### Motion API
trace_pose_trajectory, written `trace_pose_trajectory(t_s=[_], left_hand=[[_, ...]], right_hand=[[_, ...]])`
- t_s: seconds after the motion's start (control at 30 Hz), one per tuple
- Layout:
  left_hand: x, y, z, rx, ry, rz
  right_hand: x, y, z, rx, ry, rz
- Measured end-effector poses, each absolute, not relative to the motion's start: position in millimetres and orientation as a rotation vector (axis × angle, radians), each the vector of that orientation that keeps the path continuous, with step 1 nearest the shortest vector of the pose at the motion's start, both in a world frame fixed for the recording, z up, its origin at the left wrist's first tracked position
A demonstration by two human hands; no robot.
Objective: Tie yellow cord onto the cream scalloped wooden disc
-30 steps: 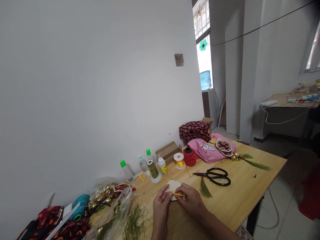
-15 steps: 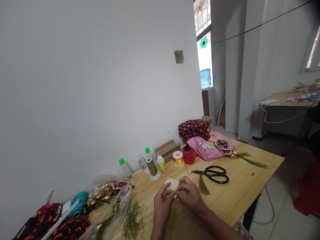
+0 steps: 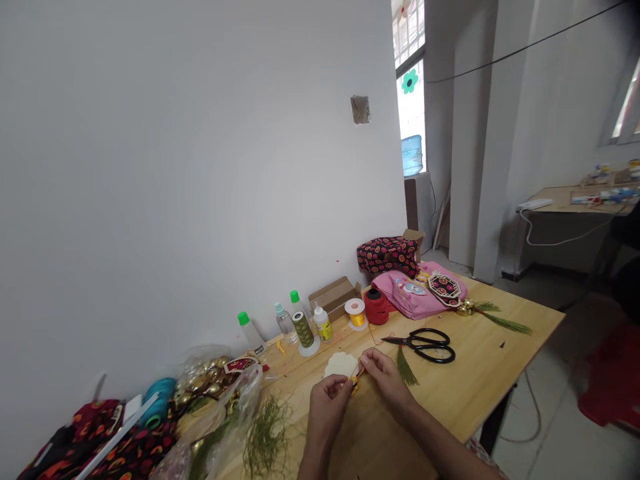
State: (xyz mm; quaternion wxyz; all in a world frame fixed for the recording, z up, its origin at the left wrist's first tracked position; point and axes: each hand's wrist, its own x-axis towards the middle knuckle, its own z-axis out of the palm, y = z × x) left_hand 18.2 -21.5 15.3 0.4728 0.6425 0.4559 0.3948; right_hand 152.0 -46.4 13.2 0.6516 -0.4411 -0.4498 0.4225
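My left hand [image 3: 329, 403] pinches a yellow-orange cord [image 3: 355, 383], a small knotted bit of which shows by the fingertips. My right hand [image 3: 384, 379] grips the same cord a little higher and to the right, so it runs between both hands. Just behind the left fingers is a cream scalloped piece [image 3: 341, 363]; whether it hangs from the cord or rests on the table cannot be told. Black-handled scissors [image 3: 423, 345] lie to the right of my right hand, with a green tassel [image 3: 406, 368] beside their blades.
A yellow thread spool [image 3: 356, 313], red ribbon roll [image 3: 376, 307], green thread cone [image 3: 302, 330] and glue bottle [image 3: 323, 325] line the wall side. Left are loose green threads [image 3: 270, 433] and a plastic bag of gold bells [image 3: 213, 383]. A pink bag [image 3: 400, 297] lies far right.
My hands have moved slightly apart, the right one up, with cord now visible between them. The cream piece has shifted a little left and shows more fully.
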Motion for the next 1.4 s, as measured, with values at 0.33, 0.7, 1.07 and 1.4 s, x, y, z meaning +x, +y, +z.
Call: trace_pose_trajectory(t_s=[0.33, 0.7, 1.07, 1.4], left_hand=[[25, -29, 23, 1.609, 0.971, 0.934], [23, -25, 22, 1.645, 1.095, 0.998], [25, -26, 21, 1.665, 1.187, 0.927], [30, -28, 23, 1.440, 1.112, 0.981]], right_hand=[[152, -53, 23, -0.707, -0.695, 1.306], [151, -58, 23, -0.695, -0.798, 1.393], [149, -51, 23, -0.695, -0.628, 1.258], [138, -23, 28, -0.523, -0.417, 1.315]])
